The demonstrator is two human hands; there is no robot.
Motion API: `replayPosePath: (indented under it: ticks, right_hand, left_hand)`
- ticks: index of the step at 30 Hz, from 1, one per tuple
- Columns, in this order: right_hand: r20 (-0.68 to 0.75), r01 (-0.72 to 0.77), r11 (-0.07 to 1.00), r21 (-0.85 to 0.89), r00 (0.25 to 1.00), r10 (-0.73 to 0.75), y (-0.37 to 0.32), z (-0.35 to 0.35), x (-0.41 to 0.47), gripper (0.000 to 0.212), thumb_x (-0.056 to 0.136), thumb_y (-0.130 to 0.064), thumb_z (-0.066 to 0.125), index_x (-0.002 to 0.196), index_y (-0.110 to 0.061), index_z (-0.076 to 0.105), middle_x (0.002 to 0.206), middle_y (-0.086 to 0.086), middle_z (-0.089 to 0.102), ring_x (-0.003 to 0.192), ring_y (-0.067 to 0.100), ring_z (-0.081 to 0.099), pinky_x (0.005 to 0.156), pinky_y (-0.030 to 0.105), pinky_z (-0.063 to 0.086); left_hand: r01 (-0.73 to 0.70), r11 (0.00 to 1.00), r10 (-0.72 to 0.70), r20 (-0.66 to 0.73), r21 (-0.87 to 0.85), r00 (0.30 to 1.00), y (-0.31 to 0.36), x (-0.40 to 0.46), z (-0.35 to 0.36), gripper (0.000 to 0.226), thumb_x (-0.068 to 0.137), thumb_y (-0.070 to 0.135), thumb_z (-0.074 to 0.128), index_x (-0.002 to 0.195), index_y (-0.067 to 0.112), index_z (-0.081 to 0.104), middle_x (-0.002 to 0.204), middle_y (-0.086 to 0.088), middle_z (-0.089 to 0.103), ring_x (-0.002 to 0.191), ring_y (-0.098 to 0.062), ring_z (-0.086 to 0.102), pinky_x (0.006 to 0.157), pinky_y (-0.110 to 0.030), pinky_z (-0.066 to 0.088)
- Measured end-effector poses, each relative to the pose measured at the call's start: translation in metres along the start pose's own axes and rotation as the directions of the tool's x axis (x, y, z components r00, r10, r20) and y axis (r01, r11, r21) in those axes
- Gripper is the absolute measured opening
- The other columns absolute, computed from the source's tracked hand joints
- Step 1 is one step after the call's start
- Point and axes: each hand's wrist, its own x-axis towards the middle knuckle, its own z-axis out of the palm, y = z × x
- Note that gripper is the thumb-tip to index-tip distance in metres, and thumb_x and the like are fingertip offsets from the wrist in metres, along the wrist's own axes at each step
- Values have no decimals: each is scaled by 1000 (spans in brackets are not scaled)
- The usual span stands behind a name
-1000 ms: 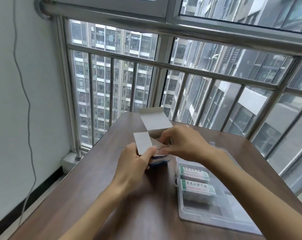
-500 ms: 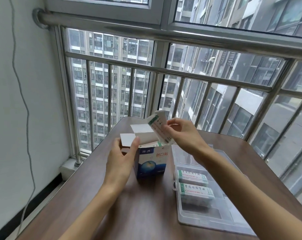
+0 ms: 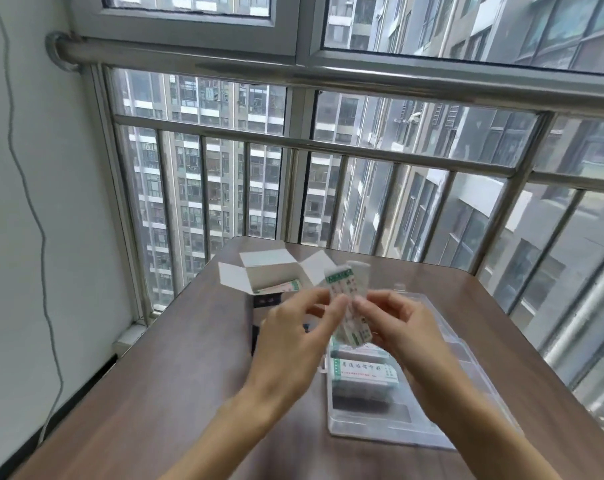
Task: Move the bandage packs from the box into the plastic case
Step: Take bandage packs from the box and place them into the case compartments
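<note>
Left hand (image 3: 295,336) joined right hand (image 3: 402,332); fingers pinching upright bandage pack (image 3: 349,308).

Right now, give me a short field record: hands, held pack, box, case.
left hand: fingers on the held pack, pinching it
right hand: pinching the same pack
held pack: upright, in the air above the case's near-left end
box: flaps open, more packs showing inside
plastic case: open, a pack already in it
table: holds box and case

Dark wooden table (image 3: 176,393), steel railing (image 3: 328,147), wall cable (image 3: 34,209), window frame (image 3: 300,36)
</note>
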Motion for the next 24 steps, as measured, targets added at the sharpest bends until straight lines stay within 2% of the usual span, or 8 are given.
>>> replayPosePath:
  ticks: [1, 4, 9, 14, 17, 19, 21, 24]
  right_hand:
    - [-36, 0, 1000, -2, 999, 0, 4, -6, -3, 12, 85, -17, 66, 93, -11, 70, 91, 7, 73, 86, 21, 70, 74, 27, 57]
    - [-52, -14, 999, -46, 999, 12, 12, -18, -9, 12, 83, -19, 68, 91, -9, 71, 88, 8, 74, 83, 22, 70, 68, 24, 54]
    - [-93, 9, 995, -102, 995, -18, 18, -28, -17, 6, 79, -22, 72, 81, -16, 71, 71, -2, 71, 60, 4, 62, 58, 16, 46]
    - [-149, 55, 989, -136, 986, -75, 25, -30, -18, 7, 76, -17, 76, 78, -12, 72, 63, -3, 70, 52, 2, 58, 50, 11, 43]
    - [-154, 9, 1000, -29, 988, -13, 29, -31, -17, 13, 75, -19, 76, 82, -8, 72, 62, -3, 63, 48, 1, 46, 46, 11, 35]
    - [-143, -27, 988, 151, 988, 49, 27, -33, -17, 16, 73, -21, 74, 83, -10, 68, 57, -4, 54, 46, 3, 38, 44, 12, 31]
    - [-116, -43, 940, 337, 989, 87, 23, -38, -18, 15, 72, -20, 69, 84, -15, 64, 59, -3, 60, 44, 3, 46, 43, 10, 39]
    - [-5, -98, 879, 466, 993, 114, 17, -46, -21, 10, 83, -15, 58, 87, -13, 67, 83, 5, 73, 66, 10, 69, 58, 14, 54]
  left_hand:
    - [11, 998, -9, 26, -54, 1000, 1, 0, 6, 14, 91, 44, 58, 93, 36, 70, 89, 18, 72, 84, 1, 66, 69, -24, 53]
    - [82, 983, -62, 120, -166, 991, 0, -3, 18, 17, 95, 22, 55, 97, 25, 72, 90, 8, 74, 87, -7, 69, 71, -29, 57]
    - [158, 969, -115, 219, -190, 969, -4, -12, 25, 18, 96, 19, 53, 99, 21, 70, 87, -1, 75, 83, -17, 71, 64, -27, 57]
    - [233, 938, -146, 318, -256, 937, 0, -15, 25, 16, 93, 15, 57, 100, 21, 69, 90, 5, 75, 83, -7, 70, 57, -20, 54]
    - [222, 933, -143, 274, -282, 951, -1, -15, 25, 21, 95, 8, 53, 102, 22, 65, 88, 6, 74, 76, -3, 68, 50, -18, 50]
    - [239, 919, -175, 219, -312, 960, -3, -15, 23, 22, 97, 6, 47, 103, 22, 61, 85, 3, 71, 65, -2, 61, 45, -17, 45]
    - [285, 896, -228, 198, -342, 953, -4, -14, 20, 22, 99, 6, 40, 104, 18, 58, 83, 0, 72, 58, -4, 56, 41, -17, 39]
    - [392, 840, -316, 249, -374, 915, -5, -12, 16, 22, 99, 4, 36, 105, 14, 55, 84, -2, 75, 59, -12, 62, 37, -18, 38]
